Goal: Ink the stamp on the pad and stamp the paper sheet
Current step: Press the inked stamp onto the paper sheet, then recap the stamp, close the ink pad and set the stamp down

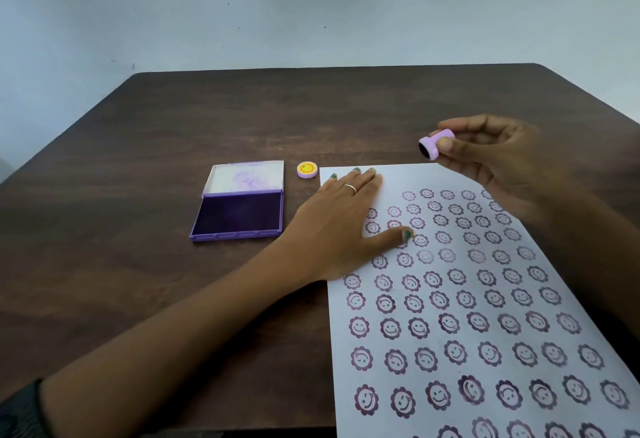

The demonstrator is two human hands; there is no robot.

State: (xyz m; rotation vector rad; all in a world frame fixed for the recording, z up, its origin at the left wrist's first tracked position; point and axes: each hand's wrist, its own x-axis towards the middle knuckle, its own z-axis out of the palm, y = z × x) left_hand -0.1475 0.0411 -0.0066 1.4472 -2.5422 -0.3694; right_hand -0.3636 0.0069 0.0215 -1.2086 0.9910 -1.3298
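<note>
A small lilac stamp (433, 143) is pinched between the fingers of my right hand (491, 157), held in the air above the far edge of the paper sheet (485, 316), its dark inked face tilted to the left. The white sheet carries several rows of purple smiling-flower prints. My left hand (346, 226) lies flat on the sheet's far left corner, fingers spread. The purple ink pad (239, 217) sits open to the left of the sheet, its lid raised behind it.
A round lilac stamp cap (307, 169) with a yellow smiley sticker lies between the pad's lid and the sheet's far corner. Everything rests on a dark wooden table (138, 160) against a pale wall.
</note>
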